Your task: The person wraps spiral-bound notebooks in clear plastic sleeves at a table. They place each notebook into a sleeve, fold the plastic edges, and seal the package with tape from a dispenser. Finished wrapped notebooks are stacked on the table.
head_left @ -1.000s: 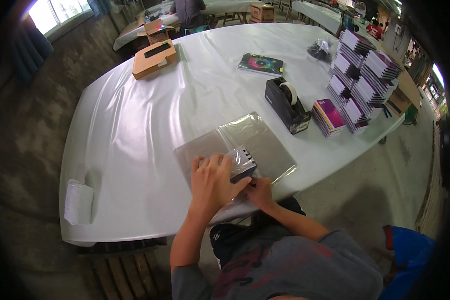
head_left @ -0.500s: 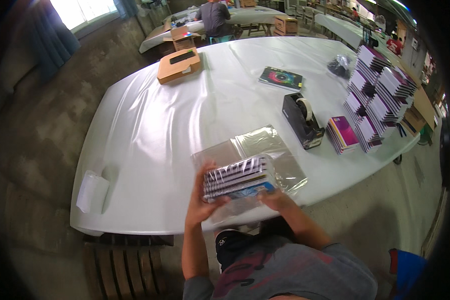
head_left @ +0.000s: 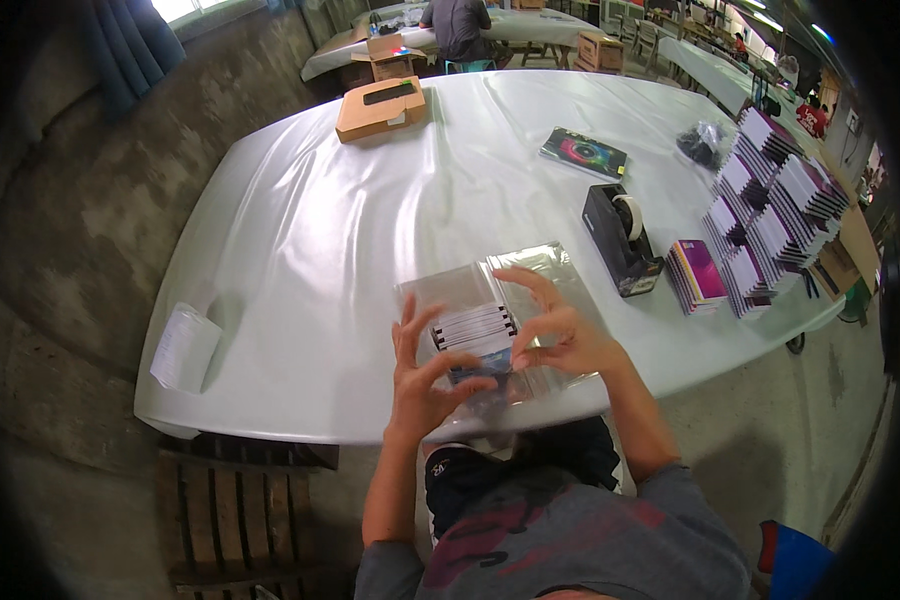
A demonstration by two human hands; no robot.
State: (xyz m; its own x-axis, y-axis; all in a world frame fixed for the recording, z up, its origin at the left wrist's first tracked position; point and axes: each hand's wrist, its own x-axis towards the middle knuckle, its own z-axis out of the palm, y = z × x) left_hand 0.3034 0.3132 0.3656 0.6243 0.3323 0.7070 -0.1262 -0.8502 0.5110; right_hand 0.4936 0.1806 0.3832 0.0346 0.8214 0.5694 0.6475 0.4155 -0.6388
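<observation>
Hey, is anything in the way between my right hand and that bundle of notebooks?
Nothing solid shows between them: your right hand is at the right edge of the notebook bundle. Only clear plastic film seems to cover it. The tape dispenser stands farther off.

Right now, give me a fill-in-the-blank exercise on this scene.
The tape dispenser is coloured ____.
The spiral-bound stack lies ____ the left hand and the right hand.
The white packet lies on the picture's ____ side.
The curtain is coloured ____.

Missing words: black; between; left; blue.
</observation>
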